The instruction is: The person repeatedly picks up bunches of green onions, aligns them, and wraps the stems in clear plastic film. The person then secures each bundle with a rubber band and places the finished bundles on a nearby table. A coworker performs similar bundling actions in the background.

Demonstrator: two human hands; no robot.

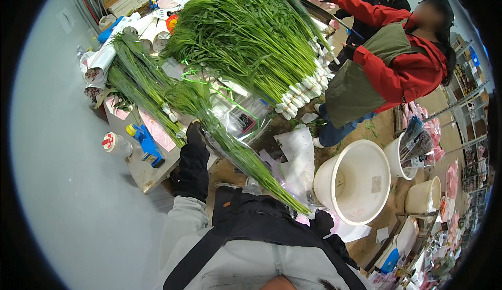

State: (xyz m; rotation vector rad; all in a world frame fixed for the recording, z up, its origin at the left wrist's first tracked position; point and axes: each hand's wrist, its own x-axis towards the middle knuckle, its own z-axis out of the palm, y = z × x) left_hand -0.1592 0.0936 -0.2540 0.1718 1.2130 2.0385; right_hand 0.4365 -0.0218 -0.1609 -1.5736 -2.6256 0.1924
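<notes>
A long bunch of green grassy stems in a clear plastic sleeve (243,156) slants across in front of me. My left hand (196,133), in a dark glove, is at the near side of the sleeve's upper part; its fingers are partly hidden, so its grip is unclear. My right hand (322,222), also dark-gloved, is at the cut stem ends; whether it is closed on them I cannot tell. Two sleeved bunches (145,74) lie on the table at the left. Beyond is a large pile of green bunches (243,39) with white-wrapped stem ends.
A white tub (351,180) stands at the right, near a bucket of wrapped flowers (396,156). A blue bottle (149,145) and a lidded jar (117,144) are by the table's near corner. A person in a red jacket (415,70) and another in black (376,0) stand beyond the pile.
</notes>
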